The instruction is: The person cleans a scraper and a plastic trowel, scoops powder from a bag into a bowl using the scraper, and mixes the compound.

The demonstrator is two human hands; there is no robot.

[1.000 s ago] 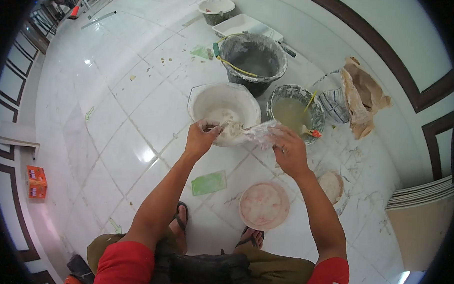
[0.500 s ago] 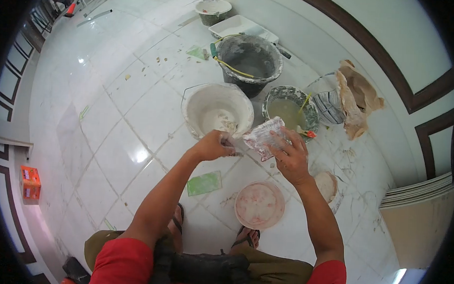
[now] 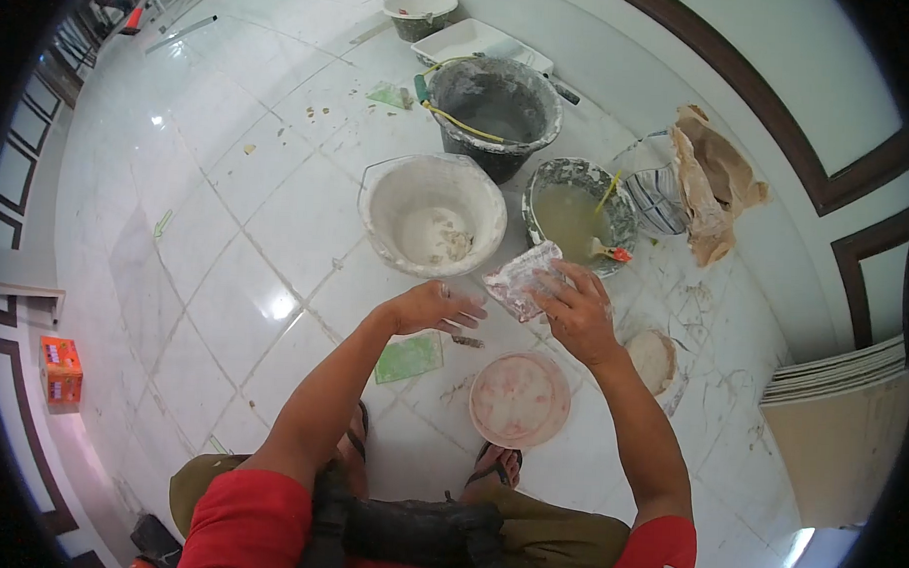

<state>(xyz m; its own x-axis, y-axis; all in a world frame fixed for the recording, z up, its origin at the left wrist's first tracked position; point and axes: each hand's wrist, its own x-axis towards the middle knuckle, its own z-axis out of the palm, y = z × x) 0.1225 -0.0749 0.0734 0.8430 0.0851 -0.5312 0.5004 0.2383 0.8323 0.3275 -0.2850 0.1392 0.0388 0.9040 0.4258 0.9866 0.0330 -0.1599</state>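
— Floor and background?
— Pale tile floor [image 3: 307, 219], glossy, grey-jointed; white wall [image 3: 672, 81] with dark brown trim at right.

— Left hand [image 3: 434, 308]?
— One, held in front of the white basin [image 3: 389, 217]. Forearm rising inward from a red sleeve [image 3: 251, 517]; fingers extended toward the right, slightly parted, whitened at the tips. Grip wide, palm unfilled. On the tiles near the fingertips: one small dark strip [image 3: 466, 342].

— Right hand [image 3: 579, 310]?
— One, forearm slanting up and leftward, wrist bent inward, back of the hand uppermost. Grip narrow, fingers curled over a plastic packet [image 3: 518, 283].

— Packet, position and condition?
— Between the two hands, clear of the left, off the basin's lower right; crumpled, white-smeared, reddish in places.

— Adjacent items?
— Water bucket [image 3: 562, 216] with a red-handled brush [image 3: 616, 253], beyond the right hand; black bucket [image 3: 493, 110], behind the basin; green slab [image 3: 409, 359], below the left hand; round pinkish lid [image 3: 521, 398], near the feet.
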